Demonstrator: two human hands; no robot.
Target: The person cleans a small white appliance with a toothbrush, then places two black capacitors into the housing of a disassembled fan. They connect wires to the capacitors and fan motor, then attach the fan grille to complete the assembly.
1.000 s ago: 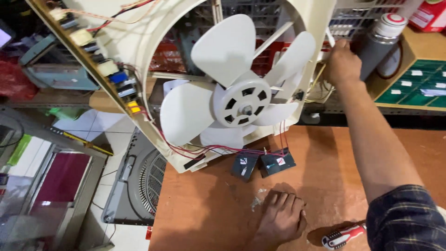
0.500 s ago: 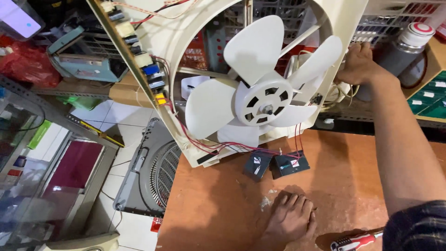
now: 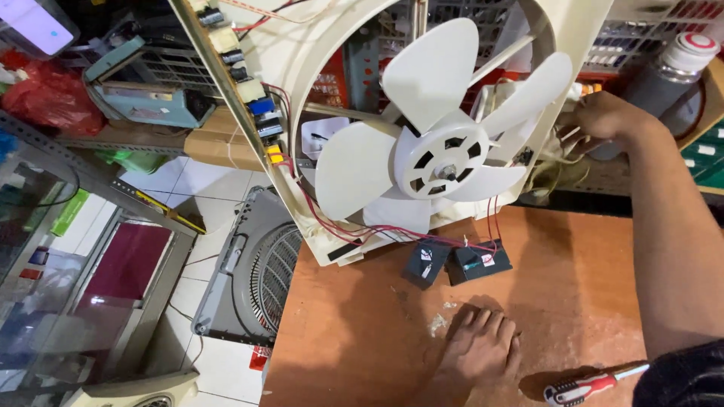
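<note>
A cream box-fan housing [image 3: 324, 249] stands tilted on an orange-brown table [image 3: 573, 279], with a white five-blade fan [image 3: 441, 162] at its centre. My right hand [image 3: 603, 117] grips the housing's right edge beside a bundle of pale cable. My left hand [image 3: 479, 350] lies flat, palm down, on the table in front of the fan and holds nothing. Red wires [image 3: 392, 230] run from the frame down to two small black boxes [image 3: 456, 262] on the table. A row of small components [image 3: 253, 98] lines the frame's left side.
A red-handled screwdriver [image 3: 596, 384] lies at the table's near right edge. A grey fan grille [image 3: 256, 279] rests on the tiled floor left of the table. A metal flask [image 3: 667, 68] stands at the back right. Shelving with clutter fills the left.
The fan housing sits further right and lower in view as the camera shifted. My right hand stays on the frame's right edge; my left hand keeps flat on the table.
</note>
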